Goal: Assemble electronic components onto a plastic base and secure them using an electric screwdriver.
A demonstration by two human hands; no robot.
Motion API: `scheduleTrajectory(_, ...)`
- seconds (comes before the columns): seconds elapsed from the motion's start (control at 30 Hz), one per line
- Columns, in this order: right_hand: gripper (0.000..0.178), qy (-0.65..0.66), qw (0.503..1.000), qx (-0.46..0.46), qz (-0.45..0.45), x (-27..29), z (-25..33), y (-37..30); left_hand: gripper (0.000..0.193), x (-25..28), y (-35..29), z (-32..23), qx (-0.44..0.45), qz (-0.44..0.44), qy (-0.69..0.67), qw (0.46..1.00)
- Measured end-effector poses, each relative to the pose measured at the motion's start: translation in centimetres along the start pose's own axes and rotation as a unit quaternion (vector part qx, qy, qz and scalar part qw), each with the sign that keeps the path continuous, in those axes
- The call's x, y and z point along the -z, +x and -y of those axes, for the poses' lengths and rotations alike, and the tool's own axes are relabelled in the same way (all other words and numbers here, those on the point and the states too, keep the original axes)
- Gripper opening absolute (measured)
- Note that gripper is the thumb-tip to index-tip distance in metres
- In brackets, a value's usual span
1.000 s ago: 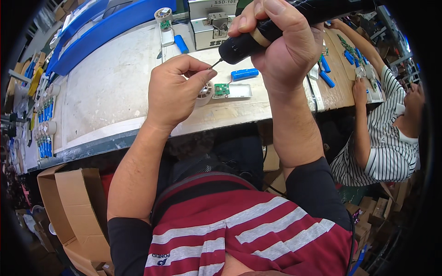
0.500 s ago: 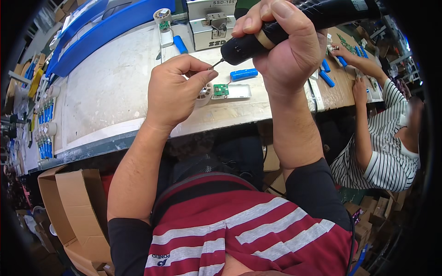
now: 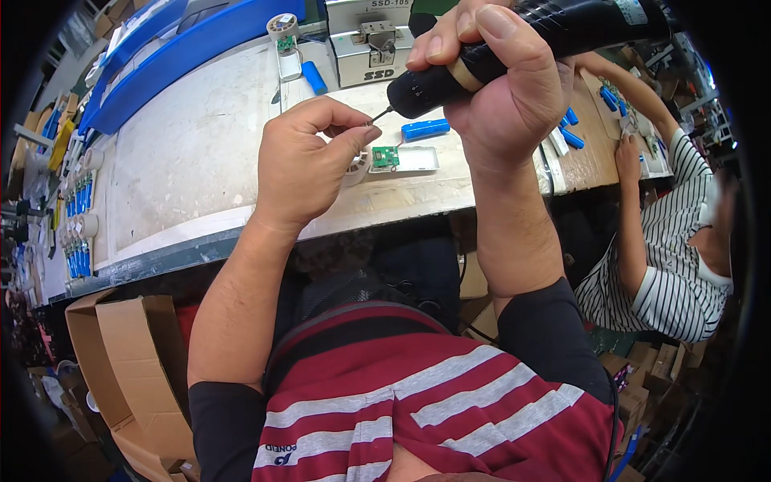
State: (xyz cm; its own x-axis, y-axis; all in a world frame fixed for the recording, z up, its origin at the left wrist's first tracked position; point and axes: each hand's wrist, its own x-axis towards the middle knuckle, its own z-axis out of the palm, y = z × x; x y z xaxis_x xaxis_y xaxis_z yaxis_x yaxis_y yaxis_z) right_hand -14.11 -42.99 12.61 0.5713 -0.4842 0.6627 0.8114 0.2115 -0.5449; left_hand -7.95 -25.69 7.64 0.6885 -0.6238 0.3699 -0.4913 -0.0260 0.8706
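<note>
My right hand [image 3: 510, 88] is wrapped round a black electric screwdriver [image 3: 418, 90], which slants down to the left. Its thin bit [image 3: 383, 114] reaches the fingertips of my left hand [image 3: 309, 153]. Thumb and forefinger there are pinched together at the bit's tip, on something too small to make out. Below these fingers lies a white shell, its round head [image 3: 356, 167] partly hidden by my left hand. A green circuit board [image 3: 385, 158] sits in its open handle [image 3: 418, 160]. Just behind the handle lies a blue cylindrical battery [image 3: 426, 129].
A silver metal box [image 3: 371, 60] stands at the back, beside another shell [image 3: 283, 30] and blue battery [image 3: 314, 78]. A long blue bin [image 3: 193, 48] runs along the far left. Several assembled pieces [image 3: 80, 193] line the left edge. At right, a co-worker's hand [image 3: 628, 157] rests among batteries.
The screwdriver and my right hand have shifted very slightly; my left hand holds its place. The co-worker's farther arm has moved away, toward the back of the table.
</note>
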Motion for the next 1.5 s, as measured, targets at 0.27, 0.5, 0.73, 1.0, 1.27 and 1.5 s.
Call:
scheduleTrajectory(0.27, 0.054, 0.003, 1.0, 0.022, 0.013, 0.1, 0.5, 0.0, 0.005, 0.0, 0.0, 0.3, 0.007, -0.004, -0.015, 1.0)
scheduleTrajectory(0.5, 0.054, 0.004, 0.999, 0.04, 0.005, 0.3, 0.2, 0.0, 0.009, 0.0, -0.1, 0.3, 0.002, -0.006, -0.012, 1.0)
scheduleTrajectory(0.73, 0.053, 0.007, 0.999, 0.031, -0.016, 0.2, 0.1, -0.1, 0.01, 0.0, -0.3, 0.4, 0.006, -0.01, -0.007, 1.0)
scheduleTrajectory(1.0, 0.053, 0.008, 0.999, 0.03, -0.027, 0.0, 0.0, 0.0, 0.008, -0.1, -0.1, 0.6, -0.001, -0.011, -0.021, 1.0)
scheduleTrajectory(1.27, 0.052, -0.031, 0.998, 0.053, -0.025, 0.6, -0.5, 0.2, 0.006, -0.1, 0.2, 0.6, 0.04, -0.02, -0.067, 0.997)
scheduleTrajectory(1.5, 0.05, -0.1, 0.991, 0.075, -0.049, 1.8, -1.2, 1.0, 0.016, -0.2, 2.5, 2.3, 0.058, -0.047, 0.018, 0.997)
